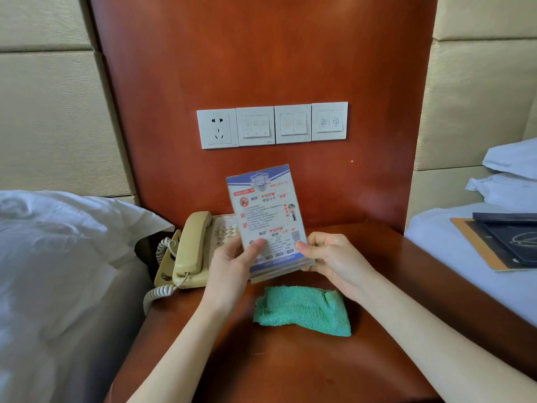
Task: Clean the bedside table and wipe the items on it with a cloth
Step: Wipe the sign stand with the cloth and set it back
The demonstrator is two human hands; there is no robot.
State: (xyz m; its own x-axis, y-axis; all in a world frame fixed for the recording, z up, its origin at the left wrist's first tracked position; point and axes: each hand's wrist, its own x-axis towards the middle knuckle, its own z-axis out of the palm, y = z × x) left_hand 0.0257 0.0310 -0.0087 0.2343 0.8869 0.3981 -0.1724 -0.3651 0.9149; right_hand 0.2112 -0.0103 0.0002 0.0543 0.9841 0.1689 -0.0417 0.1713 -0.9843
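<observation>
Both hands hold a clear acrylic sign stand (268,210) with a blue and white printed notice, lifted upright above the reddish wooden bedside table (290,367). My left hand (232,263) grips its lower left edge, thumb on the front. My right hand (331,254) pinches its lower right corner. A green cloth (305,309) lies crumpled on the table just below the stand, untouched. A beige corded telephone (191,248) sits at the table's back left.
A row of white wall plates (271,125), one socket and several switches, is on the wooden panel behind. White bedding (58,257) lies to the left. On the right bed lie pillows (511,173) and dark folders (511,239).
</observation>
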